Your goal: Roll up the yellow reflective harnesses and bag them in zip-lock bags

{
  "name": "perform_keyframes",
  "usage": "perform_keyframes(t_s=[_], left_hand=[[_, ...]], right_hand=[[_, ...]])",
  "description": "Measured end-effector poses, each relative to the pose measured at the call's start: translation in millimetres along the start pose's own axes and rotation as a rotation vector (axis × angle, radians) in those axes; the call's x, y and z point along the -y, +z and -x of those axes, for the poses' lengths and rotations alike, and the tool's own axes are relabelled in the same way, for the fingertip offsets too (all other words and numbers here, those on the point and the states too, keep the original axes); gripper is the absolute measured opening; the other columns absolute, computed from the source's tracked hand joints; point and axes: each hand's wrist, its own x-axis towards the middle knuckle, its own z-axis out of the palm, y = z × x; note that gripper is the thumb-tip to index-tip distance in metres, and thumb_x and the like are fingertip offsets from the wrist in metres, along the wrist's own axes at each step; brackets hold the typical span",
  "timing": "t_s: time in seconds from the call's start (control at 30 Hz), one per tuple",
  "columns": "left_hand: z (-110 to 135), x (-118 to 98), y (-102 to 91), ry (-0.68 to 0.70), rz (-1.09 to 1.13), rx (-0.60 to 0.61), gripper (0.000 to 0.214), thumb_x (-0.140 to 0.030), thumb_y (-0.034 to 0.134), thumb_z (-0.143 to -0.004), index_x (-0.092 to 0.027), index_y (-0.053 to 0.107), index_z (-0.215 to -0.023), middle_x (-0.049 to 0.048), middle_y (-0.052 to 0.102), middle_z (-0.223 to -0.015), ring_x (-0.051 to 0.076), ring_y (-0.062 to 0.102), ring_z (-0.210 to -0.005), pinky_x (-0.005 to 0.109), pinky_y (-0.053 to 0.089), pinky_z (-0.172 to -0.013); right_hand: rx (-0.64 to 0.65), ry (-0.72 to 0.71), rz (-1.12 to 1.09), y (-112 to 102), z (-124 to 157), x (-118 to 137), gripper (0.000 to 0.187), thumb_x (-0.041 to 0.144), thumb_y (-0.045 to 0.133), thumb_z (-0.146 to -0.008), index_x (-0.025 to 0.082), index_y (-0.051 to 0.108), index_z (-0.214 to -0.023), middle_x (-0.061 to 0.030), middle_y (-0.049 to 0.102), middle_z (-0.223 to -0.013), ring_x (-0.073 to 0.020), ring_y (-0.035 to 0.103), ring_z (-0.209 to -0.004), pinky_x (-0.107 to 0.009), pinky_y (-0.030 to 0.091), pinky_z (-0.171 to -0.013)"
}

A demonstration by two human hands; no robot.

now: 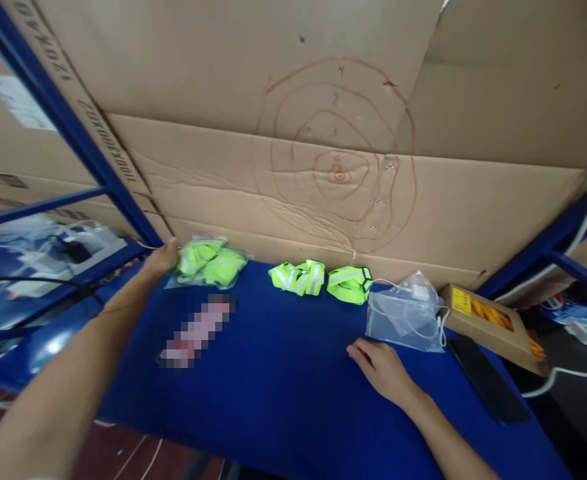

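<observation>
At the back left of the blue table [283, 373], my left hand [166, 257] is closed at the left edge of a clear plastic bag [212, 262]. Folded neon-yellow reflective straps show through the bag, and my fingertips are partly hidden there. Two more folded bundles, a left one [298, 277] and a right one [350, 285] with a black buckle, lie unbagged against the cardboard. My right hand [380, 368] rests on the table with its fingers curled in and nothing visible in them. Just beyond it lies a clear pouch [406, 317] with a white cable and plug.
A cardboard wall [213, 160] with red hand-drawn rings stands behind the table. On the right are a brown box [493, 327] and a black phone-like slab [488, 380]. A pixelated object [198, 331] lies at left. Beyond the blue frame sits a power strip [68, 263] with cables.
</observation>
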Motion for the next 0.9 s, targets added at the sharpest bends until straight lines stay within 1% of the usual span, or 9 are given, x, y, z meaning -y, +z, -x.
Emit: perform_keyframes(t_s=[0.1,0.2,0.27,0.37,0.47,0.6,0.67,0.77,0.9], left_hand=[[-0.9,7.9,4.2,-0.044,-0.222,-0.281,0.035,-0.037,0.061,-0.101,-0.014,0.064,-0.128,0.0128,0.065,-0.130,0.030,0.064,-0.120,0.052,0.055,-0.101],[16.6,2.6,27.2,0.084,-0.361,-0.359,0.034,-0.033,0.046,-0.102,-0.010,0.064,-0.119,0.0167,0.066,-0.126,0.038,0.053,-0.135,0.061,0.041,-0.116],[35.2,-10.4,56.4,0.239,-0.399,-0.253,0.039,-0.039,0.047,-0.101,-0.012,0.063,-0.123,0.0133,0.065,-0.130,0.034,0.053,-0.135,0.052,0.042,-0.119],[58.6,-38.9,116.8,0.497,-0.430,0.025,0.041,-0.047,0.048,-0.100,-0.020,0.063,-0.126,0.0069,0.068,-0.133,0.026,0.060,-0.129,0.042,0.043,-0.117],[64.8,-66.5,181.1,0.592,-0.543,0.196,0.052,-0.049,0.052,-0.100,-0.023,0.054,-0.145,0.0116,0.055,-0.154,0.030,0.049,-0.143,0.047,0.037,-0.120],[54.9,-87.1,244.1,0.525,-0.584,0.188,0.086,-0.063,0.072,-0.084,-0.022,0.045,-0.155,0.0222,0.043,-0.161,0.045,0.041,-0.148,0.065,0.028,-0.119],[51.4,-90.1,259.8,0.484,-0.602,0.174,0.084,-0.060,0.072,-0.084,-0.019,0.047,-0.154,0.0265,0.048,-0.155,0.048,0.048,-0.140,0.071,0.026,-0.116],[58.3,-89.2,264.5,0.457,-0.613,0.178,0.073,-0.050,0.068,-0.090,-0.016,0.049,-0.152,0.0258,0.059,-0.142,0.046,0.057,-0.129,0.069,0.028,-0.114],[103.4,-87.7,254.3,0.543,-0.589,0.297,0.078,-0.059,0.066,-0.091,-0.021,0.044,-0.155,0.0197,0.059,-0.145,0.039,0.055,-0.136,0.060,0.028,-0.120]], right_hand=[[-0.113,0.036,0.037,-6.1,-1.3,-4.7,0.039,0.043,0.042,-0.110,0.023,0.067,-0.087,-0.0017,0.073,-0.080,-0.0175,0.071,-0.074,-0.027,0.049,-0.070],[-0.264,0.099,0.095,-16.5,-4.1,-16.3,0.033,0.039,0.041,-0.110,0.022,0.068,-0.101,-0.0074,0.074,-0.099,-0.0218,0.070,-0.094,-0.033,0.052,-0.085],[-0.329,0.135,0.142,-20.3,-6.0,-25.5,0.030,0.038,0.044,-0.108,0.021,0.068,-0.111,-0.0111,0.072,-0.111,-0.0264,0.068,-0.107,-0.039,0.051,-0.095],[-0.343,0.154,0.205,-16.0,-7.9,-35.9,0.030,0.037,0.048,-0.106,0.020,0.066,-0.122,-0.0144,0.068,-0.124,-0.0316,0.062,-0.120,-0.048,0.047,-0.103],[-0.303,0.143,0.250,-5.2,-7.8,-40.2,0.028,0.036,0.049,-0.105,0.021,0.067,-0.120,-0.0136,0.068,-0.125,-0.0310,0.063,-0.118,-0.048,0.049,-0.100],[-0.270,0.133,0.294,1.5,-6.3,-41.0,0.028,0.037,0.051,-0.105,0.021,0.067,-0.121,-0.0135,0.067,-0.124,-0.0306,0.064,-0.116,-0.049,0.049,-0.097],[-0.262,0.129,0.303,0.5,-5.6,-40.7,0.029,0.038,0.051,-0.105,0.021,0.066,-0.122,-0.0141,0.067,-0.125,-0.0315,0.063,-0.117,-0.050,0.048,-0.098],[-0.253,0.123,0.299,-2.4,-5.0,-38.3,0.029,0.036,0.050,-0.105,0.020,0.066,-0.122,-0.0157,0.066,-0.127,-0.0336,0.062,-0.119,-0.053,0.046,-0.099],[-0.232,0.100,0.250,-5.3,-3.4,-25.6,0.028,0.036,0.051,-0.105,0.021,0.065,-0.124,-0.0152,0.065,-0.131,-0.0331,0.060,-0.125,-0.053,0.046,-0.103]])
